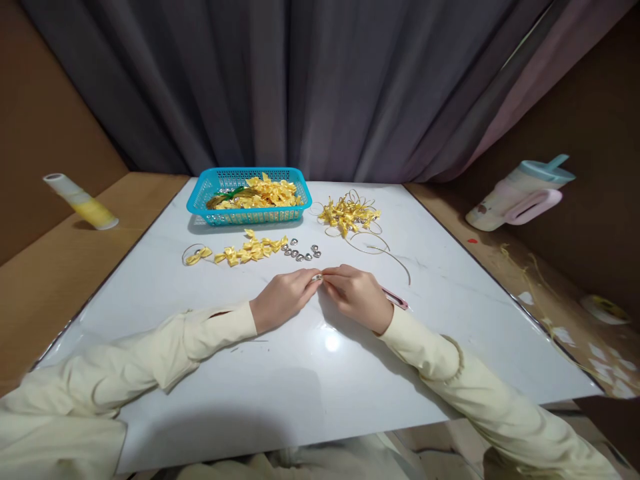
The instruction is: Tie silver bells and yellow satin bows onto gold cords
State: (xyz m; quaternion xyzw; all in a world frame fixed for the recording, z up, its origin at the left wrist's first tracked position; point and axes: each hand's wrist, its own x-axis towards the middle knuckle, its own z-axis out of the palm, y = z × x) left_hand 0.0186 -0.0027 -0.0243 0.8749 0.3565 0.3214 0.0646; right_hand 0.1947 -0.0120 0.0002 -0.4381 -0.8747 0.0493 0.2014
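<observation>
My left hand point(284, 298) and my right hand point(359, 293) meet fingertip to fingertip over the middle of the white table. Between the left thumb and forefinger shows a small silver piece point(317, 277). The right fingers are pinched against it; whatever they hold is hidden. Just beyond the hands lie several loose silver pieces point(300, 256), beside a row of yellow ribbon bows point(253, 248). One bow with a looped cord point(199, 255) rests at the left end. A pink-edged slim tool point(397, 299) lies partly hidden behind my right wrist.
A blue basket point(250, 216) of yellow bows stands at the back. Right of it is a heap of bows with cords point(350, 213), one gold cord point(407, 270) trailing forward. A yellow-wrapped roll point(93, 208) and a lidded cup point(523, 193) stand beyond the table's sides.
</observation>
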